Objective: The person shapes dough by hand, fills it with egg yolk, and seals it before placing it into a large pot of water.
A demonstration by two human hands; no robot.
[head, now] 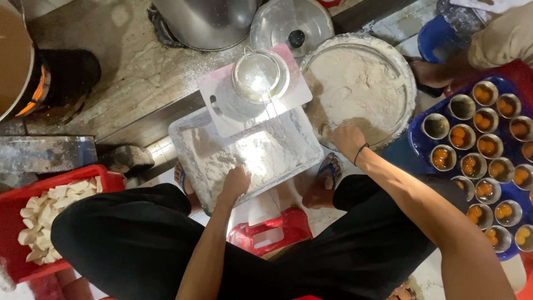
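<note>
Flour everywhere, so we work it in small loads. Our left hand lies palm-down, fingers loosely curled, pressed into the flour in the clear rectangular tray between our feet; we cannot tell if it has closed on anything under the powder. Our right hand, with a dark band on the wrist, rests at the near edge of the big round pan of flour, fingers bent down into the heap, grip hidden, so cannot tell if it has scooped a load. To do this well, we judge: take modest handfuls from the round pan, carry them low across the gap, keep the left hand steadying the tray so it does not slide on the floor. Tray sits just in front of us, tilted, its long axis running from lower left to upper right, far corner under the white board that carries the round metal sieve. Red crate of pale chunks sits at our left knee, blue tray of small cups with orange yolks at our right.
</note>
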